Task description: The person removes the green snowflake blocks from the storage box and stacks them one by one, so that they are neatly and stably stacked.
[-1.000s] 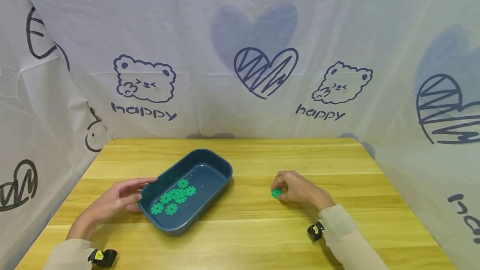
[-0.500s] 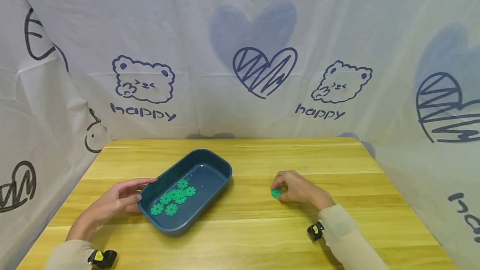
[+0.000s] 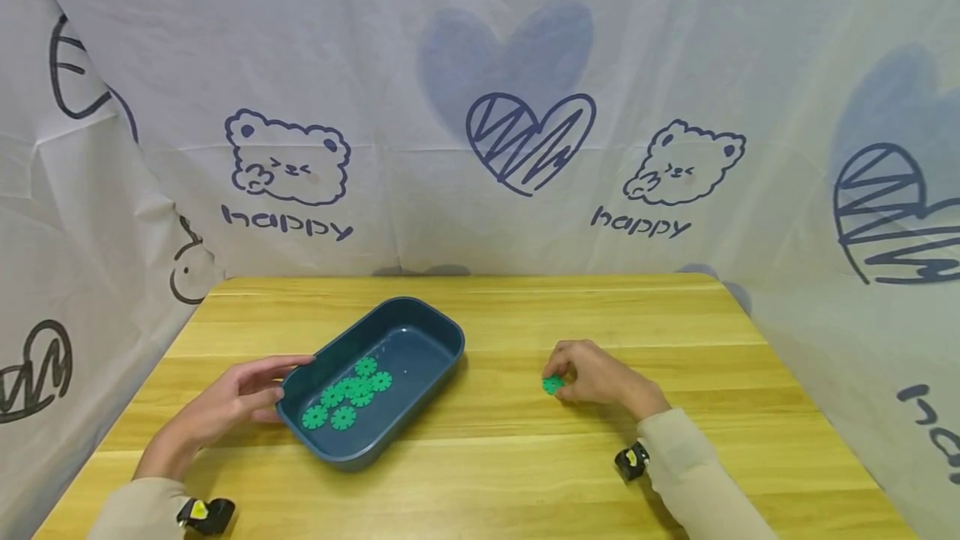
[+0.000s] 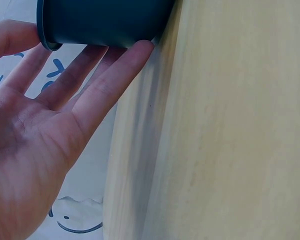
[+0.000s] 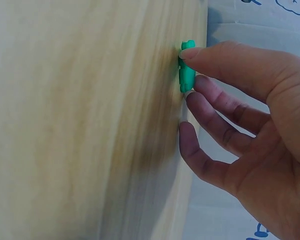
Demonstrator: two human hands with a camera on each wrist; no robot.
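A dark blue rectangular tub [image 3: 420, 352] stands on the table, set at a slant. Inside it, several green notched plastic discs [image 3: 343, 417] lie flat toward the near left end. My left hand [image 3: 236, 397] rests against the tub's left end, fingers stretched along its outer wall. In the left wrist view the thumb tip is at the rim of the tub [image 4: 105, 22]. To the right of the tub, my right hand [image 3: 596, 373] pinches a green notched plastic disc [image 3: 552, 384] between thumb and fingers, low over the table. The right wrist view shows this disc [image 5: 187, 70] edge-on.
The wood-grain table [image 3: 480, 482] ends at a back edge against a hanging white cloth [image 3: 420, 190] printed with bears and hearts. Each wrist carries a small black camera, the left camera [image 3: 206, 516] near the front edge of the view.
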